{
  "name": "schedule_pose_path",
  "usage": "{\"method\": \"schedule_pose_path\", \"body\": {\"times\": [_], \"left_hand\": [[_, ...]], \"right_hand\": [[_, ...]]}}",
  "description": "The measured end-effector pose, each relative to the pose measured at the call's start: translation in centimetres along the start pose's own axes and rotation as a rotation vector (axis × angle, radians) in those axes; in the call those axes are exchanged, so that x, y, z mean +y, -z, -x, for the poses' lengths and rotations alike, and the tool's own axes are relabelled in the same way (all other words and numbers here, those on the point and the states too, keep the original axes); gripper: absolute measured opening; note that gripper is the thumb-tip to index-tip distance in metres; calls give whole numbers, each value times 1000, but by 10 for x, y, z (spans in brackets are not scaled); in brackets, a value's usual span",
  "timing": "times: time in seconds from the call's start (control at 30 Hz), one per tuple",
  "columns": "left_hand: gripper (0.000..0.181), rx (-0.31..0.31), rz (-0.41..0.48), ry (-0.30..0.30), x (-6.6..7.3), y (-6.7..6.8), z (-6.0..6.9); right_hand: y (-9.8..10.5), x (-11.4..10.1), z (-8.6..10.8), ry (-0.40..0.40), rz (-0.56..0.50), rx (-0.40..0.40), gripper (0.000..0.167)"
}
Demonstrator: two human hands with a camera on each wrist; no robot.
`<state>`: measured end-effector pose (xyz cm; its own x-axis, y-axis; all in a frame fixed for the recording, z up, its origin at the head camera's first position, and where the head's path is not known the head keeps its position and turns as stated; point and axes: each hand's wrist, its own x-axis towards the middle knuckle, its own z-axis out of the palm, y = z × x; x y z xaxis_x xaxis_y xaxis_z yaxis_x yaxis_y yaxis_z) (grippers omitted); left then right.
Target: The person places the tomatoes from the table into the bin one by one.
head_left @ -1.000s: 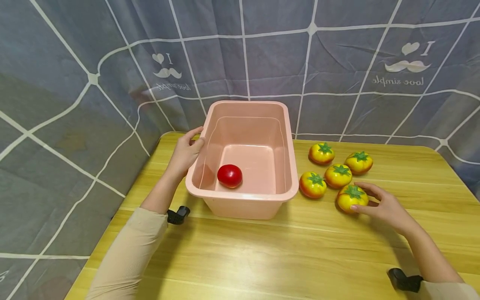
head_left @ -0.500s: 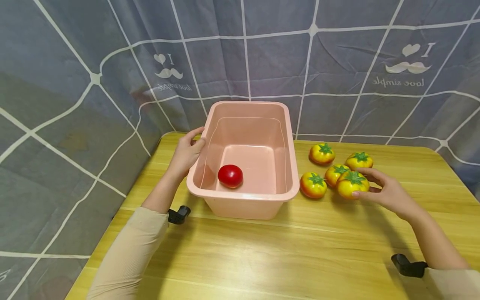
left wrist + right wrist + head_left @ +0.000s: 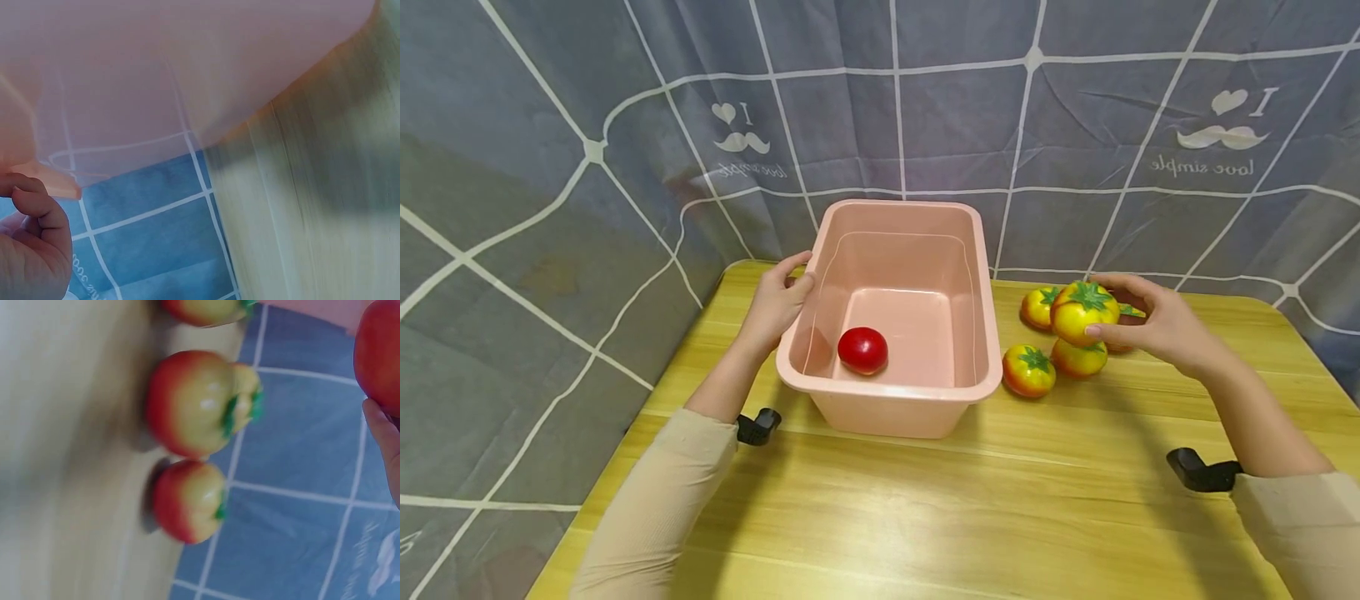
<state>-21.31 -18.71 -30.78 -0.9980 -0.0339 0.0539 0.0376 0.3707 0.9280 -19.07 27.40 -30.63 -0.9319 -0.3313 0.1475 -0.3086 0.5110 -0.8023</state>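
Observation:
A pink bin [image 3: 880,412] stands on the table with one red fruit [image 3: 862,351] lying inside it. The left hand [image 3: 775,304] grips the bin's left rim; in the left wrist view the curled fingers of that hand [image 3: 34,240] are beside the rim's edge. Raised above the other fruits, a yellow-red fruit with a green leafy top [image 3: 1082,313] is pinched by the right hand [image 3: 1161,325]. The right wrist view shows this held fruit [image 3: 380,359] at the right edge, with part of the right hand [image 3: 387,447] against it.
Several similar fruits, one of them near the bin's right side [image 3: 1028,371], rest on the wooden table [image 3: 925,508]. One is partly behind the right hand. A grey curtain with white lines [image 3: 955,125] hangs behind and to the left.
The right hand has lifted its fruit off the table and moved it up and slightly left, over the other fruits. The left hand still holds the rim.

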Motion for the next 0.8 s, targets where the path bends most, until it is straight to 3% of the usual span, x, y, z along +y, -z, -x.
{"method": "schedule_pose_path", "body": {"times": [0.13,0.4,0.8], "left_hand": [[50,1,-24,-10,1,0,0],[49,8,-6,-6,-1,-1,0],[51,1,18,-5,-2,-1,-1]], "right_hand": [[-3,-20,-16,-16,3,-4,61],[-15,-50,-41,34,29,-40,62],[-42,-73,-66,84,-59,-99,63]]}}
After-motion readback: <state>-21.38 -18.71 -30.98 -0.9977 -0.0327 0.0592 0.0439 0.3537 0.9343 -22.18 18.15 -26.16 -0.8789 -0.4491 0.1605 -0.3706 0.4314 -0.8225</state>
